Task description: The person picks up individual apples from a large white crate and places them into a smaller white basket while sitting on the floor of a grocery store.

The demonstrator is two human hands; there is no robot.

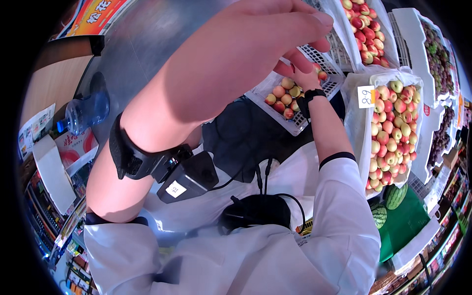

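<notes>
A white plastic crate [298,127] in front of me holds several red-and-yellow round fruits [286,99] that look like nectarines. My right hand [306,78] reaches down into it, a dark band on the wrist. Its fingertips are hidden behind the other hand, so whether it grips a fruit cannot be seen. Raised high across the view, close to the camera, is my left hand [302,35]. Its fingers are bent and spread apart, with nothing visible in them. A black strapped device [188,173] sits on my left forearm.
To the right stand a lined bin of similar fruit [392,136] with a price card [365,97], another fruit bin [365,33], foam boxes of grapes [438,62] and watermelons [396,196]. On the left lie a blue water jug [88,112] and a cardboard box [77,147].
</notes>
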